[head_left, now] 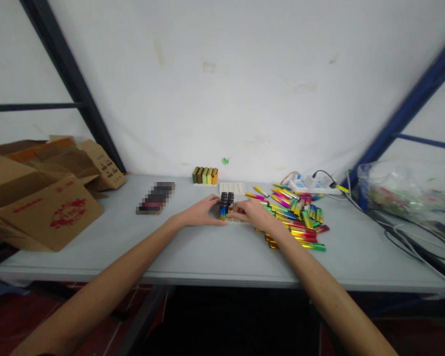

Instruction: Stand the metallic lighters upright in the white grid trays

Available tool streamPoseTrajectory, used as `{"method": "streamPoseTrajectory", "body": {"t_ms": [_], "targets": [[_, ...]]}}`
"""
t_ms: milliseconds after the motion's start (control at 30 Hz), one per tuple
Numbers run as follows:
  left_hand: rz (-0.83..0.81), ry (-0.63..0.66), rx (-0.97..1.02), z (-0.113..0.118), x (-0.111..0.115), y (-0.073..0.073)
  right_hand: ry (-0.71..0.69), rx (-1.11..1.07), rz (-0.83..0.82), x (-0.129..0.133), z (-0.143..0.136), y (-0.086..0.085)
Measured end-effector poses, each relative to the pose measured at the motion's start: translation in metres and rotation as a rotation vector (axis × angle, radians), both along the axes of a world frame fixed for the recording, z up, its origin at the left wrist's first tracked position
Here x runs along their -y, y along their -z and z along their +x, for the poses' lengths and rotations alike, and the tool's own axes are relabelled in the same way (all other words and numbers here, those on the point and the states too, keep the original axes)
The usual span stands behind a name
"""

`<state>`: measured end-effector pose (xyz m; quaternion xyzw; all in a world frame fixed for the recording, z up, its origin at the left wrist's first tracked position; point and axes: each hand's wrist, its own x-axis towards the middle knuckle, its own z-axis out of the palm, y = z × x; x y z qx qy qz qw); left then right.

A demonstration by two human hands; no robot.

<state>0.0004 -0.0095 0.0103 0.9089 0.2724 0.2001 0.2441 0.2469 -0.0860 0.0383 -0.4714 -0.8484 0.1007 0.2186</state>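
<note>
A small group of upright lighters [223, 211] with black tops stands in a pale tray [237, 220] near the middle of the table. My left hand [202, 211] curves around the group's left side, fingers at the back and thumb at the front. On the other side, my right hand [251, 210] has its fingertips pinched together around a lighter at the group's right edge, mostly hidden by the fingers. To the right, partly behind my right forearm, lies a loose pile of shiny multicoloured lighters [296, 213].
Behind my hands lies a white slotted tray [233, 188]. A block of upright lighters [205, 176] stands by the wall. Cardboard boxes [48, 207] sit left, beside a pixelated dark item [156, 198]. A power strip [313, 185], cables and plastic bags [396, 193] are right.
</note>
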Motion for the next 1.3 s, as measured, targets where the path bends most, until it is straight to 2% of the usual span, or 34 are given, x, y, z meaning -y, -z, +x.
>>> {"method": "streamPoseTrajectory", "body": {"t_ms": [100,233,367,500,600,667,800,1100,1300], "targets": [[0.010,-0.006,0.000,0.000,-0.001,0.000,0.077,-0.017,0.067,0.000,0.014,-0.009],[0.009,-0.021,-0.008,0.000,-0.002,0.001,0.281,0.073,0.135,-0.002,0.054,-0.023],[0.000,-0.019,-0.013,0.000,-0.001,0.000,0.405,0.173,-0.032,-0.004,0.100,-0.025],[-0.003,-0.004,-0.012,0.000,-0.001,-0.001,0.364,0.119,-0.222,-0.001,0.128,-0.021],[-0.002,0.003,-0.012,0.000,-0.001,-0.001,0.283,0.069,-0.318,0.002,0.130,-0.019],[-0.003,0.002,-0.015,0.000,-0.002,-0.001,0.276,0.079,-0.339,0.003,0.124,-0.019],[-0.007,-0.009,-0.019,0.000,-0.002,-0.001,0.314,0.151,-0.314,0.001,0.109,-0.022],[0.003,-0.002,-0.004,0.000,-0.002,0.000,0.241,0.150,-0.199,0.002,0.103,-0.025],[0.003,-0.013,-0.013,0.000,-0.003,0.000,0.267,0.115,-0.283,0.001,0.099,-0.018]]}}
